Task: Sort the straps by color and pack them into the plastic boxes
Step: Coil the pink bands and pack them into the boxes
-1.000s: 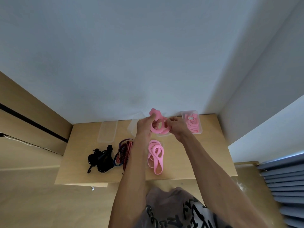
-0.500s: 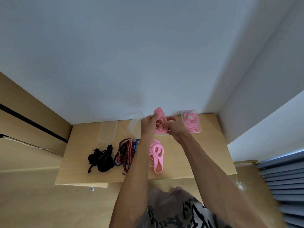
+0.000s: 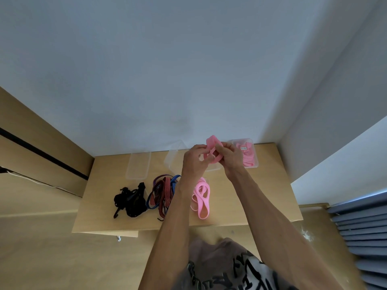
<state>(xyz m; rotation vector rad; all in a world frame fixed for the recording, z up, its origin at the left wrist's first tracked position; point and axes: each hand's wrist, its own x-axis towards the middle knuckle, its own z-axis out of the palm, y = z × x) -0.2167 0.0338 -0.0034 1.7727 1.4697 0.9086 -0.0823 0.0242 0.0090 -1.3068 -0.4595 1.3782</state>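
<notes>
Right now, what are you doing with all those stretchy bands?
A person's left hand and right hand hold a pink strap above the table, coiling it. A box on the right already holds pink straps. More pink straps, striped straps and black straps wait in piles. Another box sits empty.

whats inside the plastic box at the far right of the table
The far-right plastic box holds coiled pink straps with a small white label on top. The right hand covers its left edge; the box bottom is hidden.

head cam | worn high, looks forward and down | table near, below | single view
</notes>
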